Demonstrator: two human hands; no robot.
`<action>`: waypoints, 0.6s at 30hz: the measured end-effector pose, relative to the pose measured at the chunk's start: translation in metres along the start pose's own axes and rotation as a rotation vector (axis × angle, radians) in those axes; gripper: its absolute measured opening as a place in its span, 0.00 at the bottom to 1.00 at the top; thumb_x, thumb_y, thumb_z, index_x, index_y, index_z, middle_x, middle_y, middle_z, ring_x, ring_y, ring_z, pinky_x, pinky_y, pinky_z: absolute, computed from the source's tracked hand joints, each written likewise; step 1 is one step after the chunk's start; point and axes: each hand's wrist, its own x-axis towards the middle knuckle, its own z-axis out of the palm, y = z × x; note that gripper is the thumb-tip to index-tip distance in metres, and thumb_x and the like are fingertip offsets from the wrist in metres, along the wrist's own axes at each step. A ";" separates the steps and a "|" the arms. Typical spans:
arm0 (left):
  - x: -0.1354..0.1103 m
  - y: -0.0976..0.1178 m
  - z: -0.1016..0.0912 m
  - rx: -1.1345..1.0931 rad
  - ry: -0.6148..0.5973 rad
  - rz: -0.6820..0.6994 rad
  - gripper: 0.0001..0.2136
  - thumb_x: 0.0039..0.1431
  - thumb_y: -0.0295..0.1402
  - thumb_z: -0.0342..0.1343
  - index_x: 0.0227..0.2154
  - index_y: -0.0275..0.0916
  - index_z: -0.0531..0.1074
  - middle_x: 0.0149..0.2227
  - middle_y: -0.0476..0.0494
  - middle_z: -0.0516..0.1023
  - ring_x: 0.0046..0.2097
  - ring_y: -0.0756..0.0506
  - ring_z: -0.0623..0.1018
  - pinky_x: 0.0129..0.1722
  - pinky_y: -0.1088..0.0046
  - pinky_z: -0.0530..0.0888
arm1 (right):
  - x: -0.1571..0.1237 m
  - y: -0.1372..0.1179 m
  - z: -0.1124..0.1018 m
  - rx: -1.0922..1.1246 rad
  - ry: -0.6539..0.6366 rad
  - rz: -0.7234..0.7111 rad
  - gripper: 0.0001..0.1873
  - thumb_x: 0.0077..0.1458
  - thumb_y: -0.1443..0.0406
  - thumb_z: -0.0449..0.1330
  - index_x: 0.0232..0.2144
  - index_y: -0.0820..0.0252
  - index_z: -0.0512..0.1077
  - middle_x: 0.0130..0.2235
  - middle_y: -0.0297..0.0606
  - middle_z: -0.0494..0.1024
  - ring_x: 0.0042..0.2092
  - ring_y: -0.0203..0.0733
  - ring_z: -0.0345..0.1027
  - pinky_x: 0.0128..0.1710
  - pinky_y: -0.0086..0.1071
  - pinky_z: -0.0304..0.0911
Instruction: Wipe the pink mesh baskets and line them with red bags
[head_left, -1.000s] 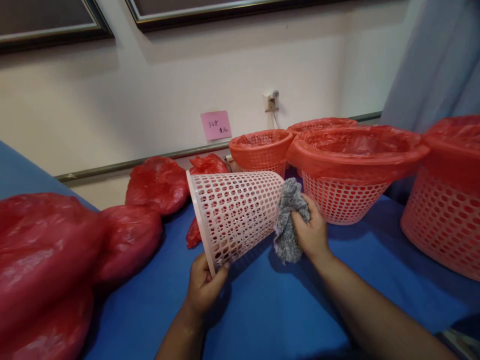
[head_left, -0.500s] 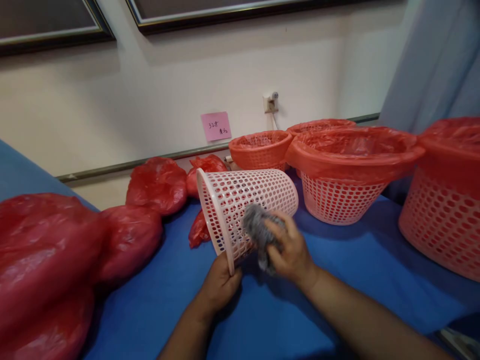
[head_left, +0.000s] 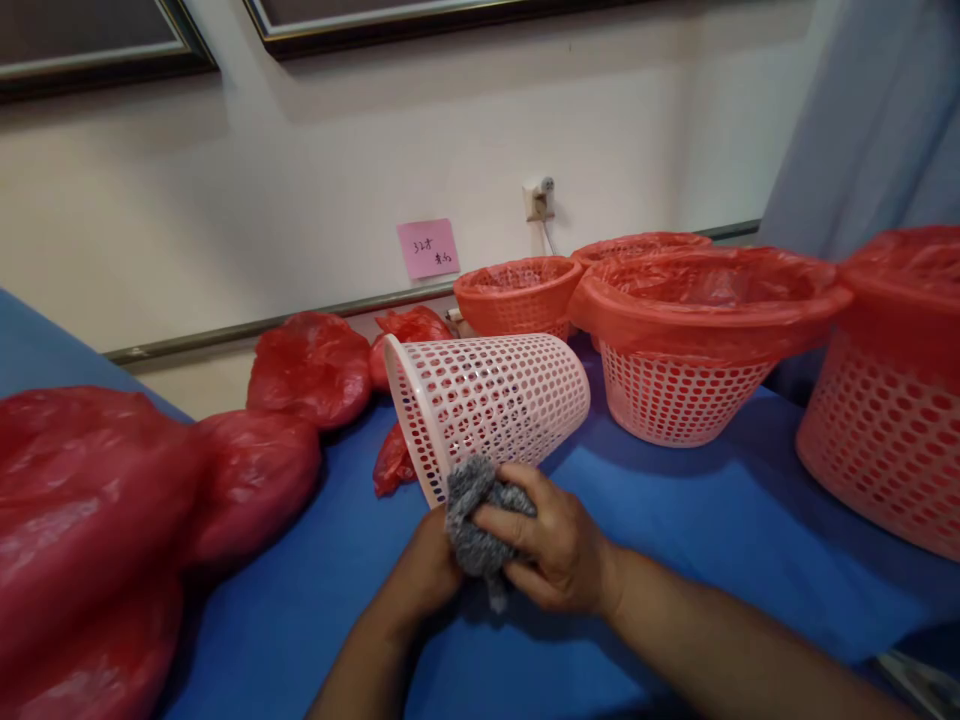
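Observation:
A pale pink perforated plastic basket (head_left: 495,405) lies tipped on its side on the blue table (head_left: 675,540), its open rim facing left. My right hand (head_left: 551,545) is closed around a grey fuzzy cloth (head_left: 472,520) and presses it against the basket's rim at the near edge. My left hand (head_left: 420,580) sits just below that rim, mostly hidden behind the cloth and my right hand; it seems to steady the basket from beneath, though its fingers do not show.
Several pink baskets lined with red bags (head_left: 697,330) stand at the right and back. Stuffed red plastic bags (head_left: 97,480) pile up on the left. A pink sticky note (head_left: 427,247) and a wall socket (head_left: 538,198) are on the wall behind.
My right hand has carried the grey cloth from the basket's closed bottom end along its side to the open rim. The basket has turned a little; my left hand stayed at the rim.

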 end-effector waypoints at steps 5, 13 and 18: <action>-0.005 0.012 0.001 -0.100 0.144 -0.048 0.12 0.52 0.32 0.68 0.41 0.41 0.84 0.38 0.43 0.87 0.37 0.40 0.84 0.37 0.66 0.84 | 0.003 -0.007 0.000 0.022 -0.154 -0.009 0.34 0.50 0.70 0.59 0.60 0.53 0.72 0.62 0.49 0.68 0.58 0.53 0.72 0.55 0.47 0.74; -0.011 -0.002 -0.007 -0.167 0.276 -0.074 0.15 0.59 0.42 0.65 0.44 0.39 0.84 0.46 0.36 0.86 0.50 0.34 0.84 0.57 0.54 0.79 | -0.001 0.034 -0.009 -0.068 0.344 0.338 0.29 0.52 0.70 0.57 0.57 0.50 0.75 0.58 0.43 0.73 0.58 0.50 0.72 0.59 0.50 0.70; -0.014 -0.002 -0.006 -0.126 0.218 -0.054 0.18 0.60 0.40 0.64 0.51 0.40 0.82 0.51 0.35 0.85 0.57 0.33 0.81 0.65 0.50 0.72 | -0.001 0.096 -0.030 -0.001 0.735 0.895 0.20 0.55 0.60 0.58 0.48 0.60 0.77 0.43 0.45 0.81 0.45 0.51 0.76 0.55 0.55 0.71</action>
